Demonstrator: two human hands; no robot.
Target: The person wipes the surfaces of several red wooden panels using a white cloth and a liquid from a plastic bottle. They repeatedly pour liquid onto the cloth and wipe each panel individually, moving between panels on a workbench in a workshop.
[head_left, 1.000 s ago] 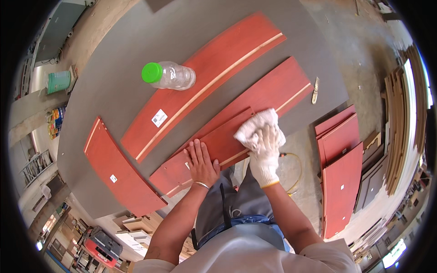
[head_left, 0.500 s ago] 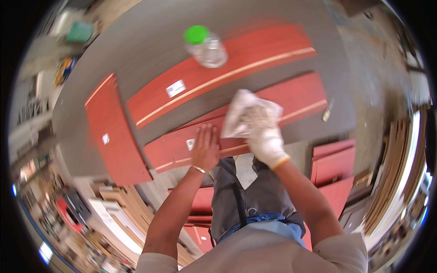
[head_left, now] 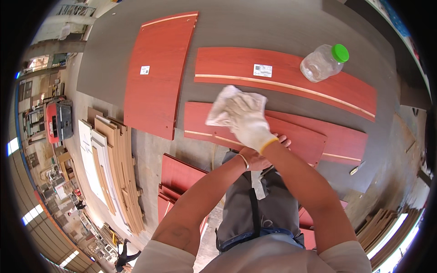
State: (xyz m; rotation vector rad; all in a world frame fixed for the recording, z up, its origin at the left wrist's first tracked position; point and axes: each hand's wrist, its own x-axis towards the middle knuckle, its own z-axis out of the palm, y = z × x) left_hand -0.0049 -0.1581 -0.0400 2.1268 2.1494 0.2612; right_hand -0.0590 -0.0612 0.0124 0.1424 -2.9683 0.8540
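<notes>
My right hand [head_left: 250, 125], in a white glove with a yellow cuff, presses a crumpled whitish cloth [head_left: 223, 107] onto the left part of a red board [head_left: 296, 134]. The fingers are closed over the cloth. My bare left hand [head_left: 259, 159], with a bracelet at the wrist, grips the near edge of this board, its fingertips over the top face. The right wrist crosses over it and hides part of its fingers. A second red board [head_left: 343, 141] lies partly under the first. Behind them is a long red board [head_left: 227, 63] bearing a label.
A clear plastic jar [head_left: 321, 63] with a green lid stands on the long board. To the left lies a wide red board [head_left: 157, 77] on the grey table [head_left: 107, 59]. A small slim tool [head_left: 357, 168] rests near the right edge. Stacked planks [head_left: 120, 173] and red boards [head_left: 180, 175] are below.
My view has turned, so the boards and jar appear shifted. The cloth in my right hand has moved to the board's left part. My left hand has gone from flat on top to the near edge.
</notes>
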